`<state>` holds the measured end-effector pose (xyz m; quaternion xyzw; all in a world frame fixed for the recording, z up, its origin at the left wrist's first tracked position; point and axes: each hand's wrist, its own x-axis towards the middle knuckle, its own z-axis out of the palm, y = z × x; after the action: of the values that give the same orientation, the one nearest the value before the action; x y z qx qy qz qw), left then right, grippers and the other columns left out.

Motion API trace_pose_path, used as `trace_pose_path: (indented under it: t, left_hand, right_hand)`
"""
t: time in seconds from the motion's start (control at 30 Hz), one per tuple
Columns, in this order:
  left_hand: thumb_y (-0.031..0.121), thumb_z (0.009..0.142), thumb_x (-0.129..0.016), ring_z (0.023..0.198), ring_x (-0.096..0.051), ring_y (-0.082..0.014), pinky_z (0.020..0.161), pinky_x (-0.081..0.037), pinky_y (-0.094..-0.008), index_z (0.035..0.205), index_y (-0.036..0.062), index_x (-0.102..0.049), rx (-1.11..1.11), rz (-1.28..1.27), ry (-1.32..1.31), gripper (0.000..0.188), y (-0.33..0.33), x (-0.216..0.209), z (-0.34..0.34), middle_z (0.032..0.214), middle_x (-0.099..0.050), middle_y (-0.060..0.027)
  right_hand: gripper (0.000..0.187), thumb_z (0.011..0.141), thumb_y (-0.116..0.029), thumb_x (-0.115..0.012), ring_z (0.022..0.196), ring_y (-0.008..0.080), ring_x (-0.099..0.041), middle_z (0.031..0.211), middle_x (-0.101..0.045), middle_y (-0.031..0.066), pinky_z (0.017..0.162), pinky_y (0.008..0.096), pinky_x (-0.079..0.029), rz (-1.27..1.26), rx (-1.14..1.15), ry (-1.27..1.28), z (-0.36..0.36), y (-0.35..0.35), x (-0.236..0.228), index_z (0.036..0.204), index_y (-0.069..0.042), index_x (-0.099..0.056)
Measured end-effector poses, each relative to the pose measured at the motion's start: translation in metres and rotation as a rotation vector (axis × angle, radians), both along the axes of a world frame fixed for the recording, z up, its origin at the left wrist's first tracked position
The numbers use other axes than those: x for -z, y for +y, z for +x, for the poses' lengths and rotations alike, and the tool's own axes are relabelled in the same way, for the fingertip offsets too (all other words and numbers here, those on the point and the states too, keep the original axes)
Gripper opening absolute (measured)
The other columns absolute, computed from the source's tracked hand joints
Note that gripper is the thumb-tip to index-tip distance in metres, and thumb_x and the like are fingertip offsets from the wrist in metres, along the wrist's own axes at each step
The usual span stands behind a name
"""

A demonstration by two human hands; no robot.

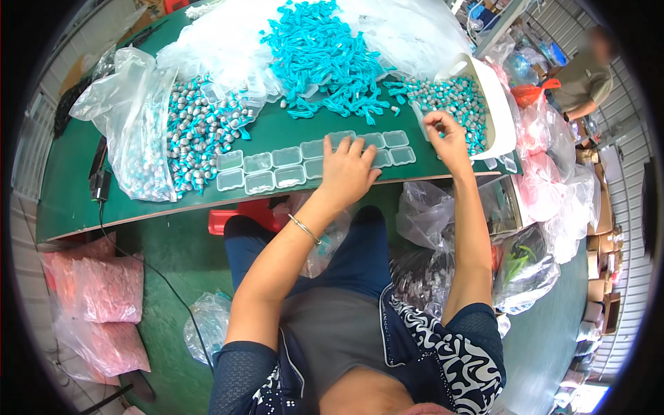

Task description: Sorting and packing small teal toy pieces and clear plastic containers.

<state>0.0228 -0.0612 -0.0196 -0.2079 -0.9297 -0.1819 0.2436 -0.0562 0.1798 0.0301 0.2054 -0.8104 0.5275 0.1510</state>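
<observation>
My left hand (347, 169) lies flat, fingers spread, on a double row of small clear plastic boxes (277, 168) laid along the green table (138, 207). My right hand (445, 135) hovers at the edge of a white tray (499, 114) filled with small teal and grey pieces (453, 97). Its fingers are pinched together; whether a piece is held between them cannot be told. A heap of teal cords (321, 52) lies beyond the boxes.
A clear bag of teal and grey pieces (142, 138) and a loose pile of them (200, 128) sit at the left. Plastic bags crowd the floor on the right (526, 270); pink bags (104, 304) lie left. Another person (588, 76) stands at the far right.
</observation>
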Motion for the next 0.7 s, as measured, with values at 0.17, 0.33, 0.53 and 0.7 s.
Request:
trace_pose_path:
  t: [0.17,0.33,0.53,0.7]
  left_hand:
    - [0.034,0.077,-0.071,0.117,-0.052,-0.0310,0.098,-0.032,-0.0649,0.114,0.0133,-0.059,0.000,-0.028,-0.025,0.044,-0.001,-0.003,0.002,0.122,-0.057,-0.0095]
    - [0.035,0.074,-0.074,0.117,-0.051,-0.0316,0.096,-0.034,-0.0630,0.116,0.0110,-0.058,0.024,-0.009,0.009,0.051,0.004,-0.011,0.000,0.124,-0.055,-0.0129]
    - [0.038,0.073,-0.074,0.118,-0.049,-0.0323,0.096,-0.034,-0.0625,0.119,0.0084,-0.057,0.071,-0.003,0.006,0.057,0.026,-0.017,-0.010,0.126,-0.053,-0.0142]
    - [0.040,0.075,-0.072,0.120,-0.049,-0.0324,0.096,-0.034,-0.0636,0.119,0.0078,-0.057,0.054,-0.022,-0.025,0.056,0.045,-0.012,-0.020,0.126,-0.054,-0.0126]
  right_hand:
    - [0.025,0.070,0.012,-0.057,0.086,0.0284,-0.058,0.089,-0.061,0.0101,0.078,0.0368,-0.047,0.410,-0.096,0.286,0.035,0.003,0.002,0.089,-0.004,-0.061]
    - [0.027,0.067,0.014,-0.053,0.086,0.0304,-0.057,0.087,-0.060,0.0109,0.076,0.0385,-0.046,0.513,-0.133,0.362,0.050,0.010,0.006,0.086,-0.004,-0.058]
    - [0.016,0.073,-0.005,-0.067,0.089,0.0277,-0.057,0.088,-0.061,0.0087,0.075,0.0390,-0.042,0.584,0.071,0.344,0.064,0.003,-0.001,0.088,-0.008,-0.062]
    - [0.016,0.073,-0.013,-0.071,0.087,0.0248,-0.057,0.086,-0.061,0.0036,0.077,0.0397,-0.040,0.738,0.087,0.358,0.064,0.002,0.011,0.087,-0.008,-0.063]
